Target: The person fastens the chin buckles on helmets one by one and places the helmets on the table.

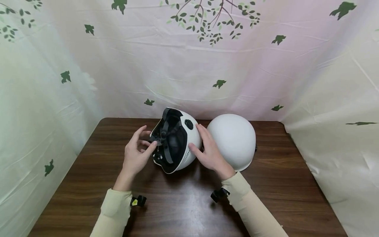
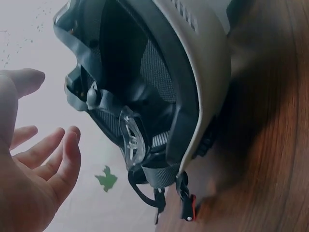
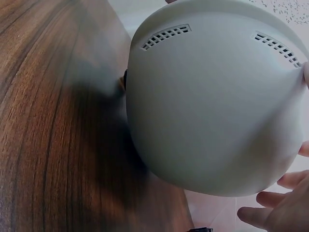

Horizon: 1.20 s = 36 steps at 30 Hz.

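A white helmet (image 1: 193, 138) lies on its side, its black-lined opening turned to the left. My left hand (image 1: 137, 153) is beside that opening, thumb and fingers spread apart; in the left wrist view a gap shows between the fingers and the helmet. Inside the opening hang dark straps, a clear plastic piece (image 2: 133, 137) and a buckle with a red edge (image 2: 188, 209). My right hand (image 1: 211, 151) rests its spread fingers against the outer shell, near a round black part (image 1: 189, 124). Two grid vents (image 3: 166, 36) mark the smooth shell in the right wrist view.
A second white helmet (image 1: 232, 141) sits dome up on the dark wooden table (image 1: 275, 184), just right of the first one. Behind the table's far edge hangs a pale curtain (image 1: 177, 75) printed with leaves and birds.
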Motion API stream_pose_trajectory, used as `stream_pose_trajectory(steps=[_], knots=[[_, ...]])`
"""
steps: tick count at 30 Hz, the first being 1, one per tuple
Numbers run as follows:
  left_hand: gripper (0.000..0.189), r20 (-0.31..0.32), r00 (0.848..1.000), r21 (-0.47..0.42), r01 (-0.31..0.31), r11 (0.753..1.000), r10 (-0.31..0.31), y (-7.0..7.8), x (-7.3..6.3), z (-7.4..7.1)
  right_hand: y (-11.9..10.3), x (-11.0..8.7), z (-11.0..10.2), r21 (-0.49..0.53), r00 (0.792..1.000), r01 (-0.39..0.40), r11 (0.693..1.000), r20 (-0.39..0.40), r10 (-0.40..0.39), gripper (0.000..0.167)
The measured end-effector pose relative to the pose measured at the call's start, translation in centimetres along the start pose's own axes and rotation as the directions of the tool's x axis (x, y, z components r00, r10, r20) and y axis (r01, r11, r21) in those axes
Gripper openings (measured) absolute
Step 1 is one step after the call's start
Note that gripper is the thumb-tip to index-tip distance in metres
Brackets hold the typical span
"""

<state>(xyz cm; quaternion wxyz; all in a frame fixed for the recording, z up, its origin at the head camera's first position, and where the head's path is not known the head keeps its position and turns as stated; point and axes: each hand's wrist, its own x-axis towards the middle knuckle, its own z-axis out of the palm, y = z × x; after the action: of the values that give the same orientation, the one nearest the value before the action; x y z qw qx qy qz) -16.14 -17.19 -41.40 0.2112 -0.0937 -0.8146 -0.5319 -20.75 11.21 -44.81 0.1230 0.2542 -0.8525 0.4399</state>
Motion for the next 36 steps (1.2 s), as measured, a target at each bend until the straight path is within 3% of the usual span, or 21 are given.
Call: stream_pose_trajectory(steps=[5, 8, 12, 17, 21, 36], knots=[[0.066, -0.043, 0.999, 0.016, 0.026, 1.000, -0.026, -3.0, 0.1, -0.1, 0.0, -0.2, -0.1, -0.002, 1.000, -0.015, 1.000, -0.013, 0.015, 0.083], [0.064, -0.062, 0.997, 0.032, 0.045, 0.998, -0.043, -4.0, 0.2, -0.5, 0.0, -0.2, -0.2, 0.001, 0.999, -0.002, 1.000, -0.040, 0.002, 0.084], [0.063, -0.048, 0.991, 0.109, 0.128, 0.986, -0.123, -4.8, 0.2, -1.1, 0.2, 0.0, -0.3, -0.014, 0.997, 0.030, 0.999, -0.064, -0.031, 0.085], [0.066, 0.042, 0.962, 0.176, 0.259, 0.950, -0.270, -5.7, 0.1, -1.4, 0.5, 0.1, -0.5, -0.022, 0.996, 0.064, 0.998, -0.059, -0.065, 0.084], [0.067, 0.092, 0.938, 0.193, 0.314, 0.930, -0.336, -6.3, 0.1, -1.3, 0.5, 0.0, -0.8, -0.010, 0.998, 0.052, 0.999, -0.032, -0.052, 0.082], [0.062, 0.123, 0.936, 0.209, 0.302, 0.930, -0.331, -7.0, 0.0, -0.9, 0.5, -0.2, -0.9, 0.066, 0.998, -0.029, 0.997, 0.057, 0.025, 0.089]])
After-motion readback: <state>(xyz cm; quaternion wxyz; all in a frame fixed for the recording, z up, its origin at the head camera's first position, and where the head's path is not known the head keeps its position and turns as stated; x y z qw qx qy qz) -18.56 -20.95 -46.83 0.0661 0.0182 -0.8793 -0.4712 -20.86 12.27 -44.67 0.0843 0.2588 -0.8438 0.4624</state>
